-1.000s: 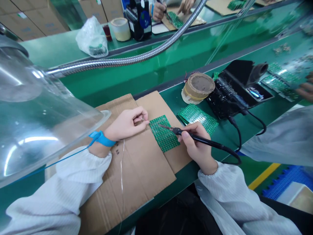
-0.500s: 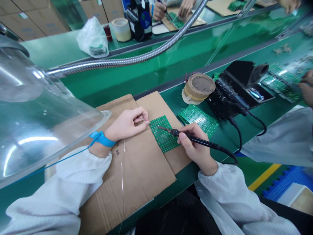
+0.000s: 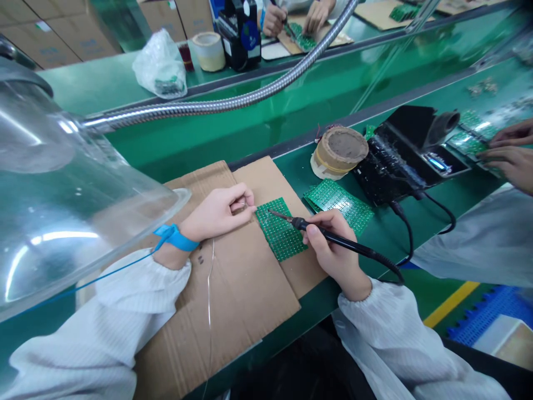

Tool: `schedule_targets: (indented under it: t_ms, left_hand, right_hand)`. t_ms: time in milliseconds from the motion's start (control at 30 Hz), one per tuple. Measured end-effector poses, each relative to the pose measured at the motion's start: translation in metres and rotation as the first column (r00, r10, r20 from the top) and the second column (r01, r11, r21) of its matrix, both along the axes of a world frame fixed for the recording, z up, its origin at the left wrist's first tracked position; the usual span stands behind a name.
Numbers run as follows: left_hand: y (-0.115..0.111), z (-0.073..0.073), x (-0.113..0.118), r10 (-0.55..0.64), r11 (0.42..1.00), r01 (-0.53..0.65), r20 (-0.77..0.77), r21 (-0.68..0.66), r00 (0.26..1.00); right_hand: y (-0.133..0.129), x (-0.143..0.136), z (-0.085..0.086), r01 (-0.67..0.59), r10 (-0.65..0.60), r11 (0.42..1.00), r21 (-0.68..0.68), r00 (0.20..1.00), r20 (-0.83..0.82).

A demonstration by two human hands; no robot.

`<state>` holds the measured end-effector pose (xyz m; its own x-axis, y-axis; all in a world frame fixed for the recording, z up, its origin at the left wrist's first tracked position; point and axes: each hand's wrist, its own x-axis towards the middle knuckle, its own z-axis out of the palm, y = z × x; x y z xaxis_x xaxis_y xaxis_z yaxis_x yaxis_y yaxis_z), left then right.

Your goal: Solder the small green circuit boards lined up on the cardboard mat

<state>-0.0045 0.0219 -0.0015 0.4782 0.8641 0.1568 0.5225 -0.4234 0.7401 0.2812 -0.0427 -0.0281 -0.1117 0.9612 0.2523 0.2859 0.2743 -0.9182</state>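
A green circuit board panel [image 3: 283, 236] lies on cardboard [image 3: 241, 283] in front of me. My left hand [image 3: 222, 210], with a blue wrist strap [image 3: 177, 239], is closed in a pinch on thin solder wire [image 3: 209, 294] at the panel's left edge. The wire's loose length trails down over the cardboard. In my right hand [image 3: 333, 247] is a black soldering iron [image 3: 328, 233], gripped like a pen. Its tip is over the upper left part of the panel; whether it touches cannot be made out. More green panels [image 3: 339, 205] lie stacked beyond my right hand.
A clear funnel-shaped hood [image 3: 104, 211] on a flexible metal hose [image 3: 233, 104] hangs at left. Behind the panels stand a round tan container [image 3: 341, 150] and a black soldering station [image 3: 395, 161]. A co-worker's hands [image 3: 514, 153] are at right; another person's hands [image 3: 291, 19] work across the bench.
The co-worker's hands at right have come further into view over their boards. My own hands and the soldering iron hold nearly the same place; the whole view has shifted very slightly.
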Motion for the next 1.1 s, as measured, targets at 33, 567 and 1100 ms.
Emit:
schedule_targets:
  t_ms: [33, 567, 1100]
  left_hand:
    - [0.0000, 0.0001, 0.0001, 0.013, 1.000, -0.013, 0.006, 0.003, 1.000]
    - [0.0014, -0.0003, 0.0033, 0.098, 0.995, -0.098, 0.000, 0.021, 0.995]
    - [0.0023, 0.0024, 0.0043, 0.102, 0.995, -0.102, -0.005, -0.001, 0.995]
  right_hand:
    - [0.0003, -0.0003, -0.0008, 0.007, -0.007, 1.000, -0.003, 1.000, -0.014]
    - [0.0043, -0.0030, -0.0024, -0.021, 0.021, 0.998, -0.052, 1.000, -0.001]
    - [0.0065, -0.0080, -0.0012, -0.057, 0.059, 0.996, -0.072, 0.998, 0.023]
